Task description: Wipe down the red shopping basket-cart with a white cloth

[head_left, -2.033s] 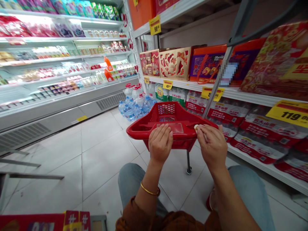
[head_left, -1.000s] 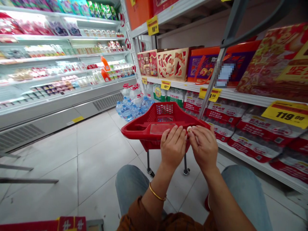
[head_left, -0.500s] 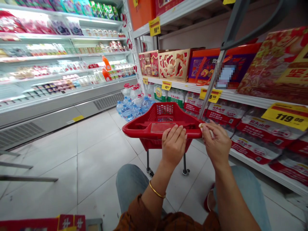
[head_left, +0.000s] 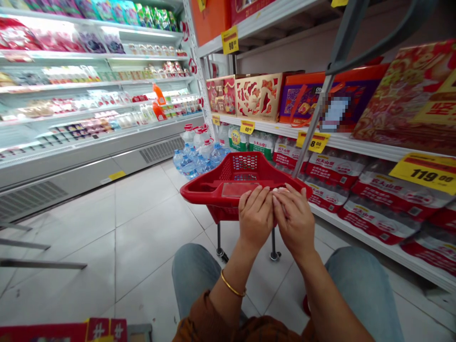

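Observation:
A red plastic shopping basket (head_left: 213,192) on a wheeled stand is in front of my knees on the tiled floor. My left hand (head_left: 255,216) lies over its near rim with the fingers together and wrapped on the edge; a gold bangle is on that wrist. My right hand (head_left: 294,221) is right beside it, touching it, with the fingertips pressing a small white piece (head_left: 280,190) against the rim. I cannot make out what the white piece is. The basket looks empty inside.
Shelves on the right hold wrapped water-bottle packs (head_left: 356,209) below and gift boxes (head_left: 258,95) above. Loose water jugs (head_left: 194,159) stand on the floor beyond the basket. A chilled display case (head_left: 89,118) runs along the left. A grey metal bar (head_left: 320,109) slants down at right.
My right hand slid left along the rim with the white piece and now meets my left hand. My left hand and the basket stayed in place.

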Available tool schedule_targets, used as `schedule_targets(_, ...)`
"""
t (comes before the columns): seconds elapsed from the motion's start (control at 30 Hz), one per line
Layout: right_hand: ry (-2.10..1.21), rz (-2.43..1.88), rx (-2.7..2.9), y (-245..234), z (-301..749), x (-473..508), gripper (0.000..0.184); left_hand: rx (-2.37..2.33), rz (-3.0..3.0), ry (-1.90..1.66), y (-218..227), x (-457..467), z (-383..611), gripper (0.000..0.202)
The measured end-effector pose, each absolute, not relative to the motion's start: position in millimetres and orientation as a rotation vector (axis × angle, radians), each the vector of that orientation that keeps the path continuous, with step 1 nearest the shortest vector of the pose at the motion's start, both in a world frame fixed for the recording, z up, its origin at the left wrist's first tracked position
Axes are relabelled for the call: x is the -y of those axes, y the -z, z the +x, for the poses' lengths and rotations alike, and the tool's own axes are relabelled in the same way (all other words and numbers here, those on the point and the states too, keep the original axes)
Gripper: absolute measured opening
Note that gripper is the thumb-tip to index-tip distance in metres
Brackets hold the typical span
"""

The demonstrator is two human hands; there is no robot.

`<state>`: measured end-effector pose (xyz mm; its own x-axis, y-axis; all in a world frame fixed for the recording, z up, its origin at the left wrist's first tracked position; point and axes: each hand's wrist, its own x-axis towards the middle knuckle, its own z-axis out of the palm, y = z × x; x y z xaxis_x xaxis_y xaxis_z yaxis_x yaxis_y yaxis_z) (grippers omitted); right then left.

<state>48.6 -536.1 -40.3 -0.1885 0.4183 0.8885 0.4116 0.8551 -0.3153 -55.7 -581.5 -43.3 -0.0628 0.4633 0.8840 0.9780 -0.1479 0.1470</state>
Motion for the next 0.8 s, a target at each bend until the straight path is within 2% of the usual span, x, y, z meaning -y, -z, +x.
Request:
schedule_targets(0.37, -0.012, -0.735, 1.7, 43, 69, 513, 0.015, 1.502, -1.681, 1.157, 41, 584, -64, 0.023)
schedule_targets(0.8, -0.283, -0.86, 1.544, 40, 82, 489, 0.019, 1.521, -1.678, 1.215, 40, 586, -69, 0.022)
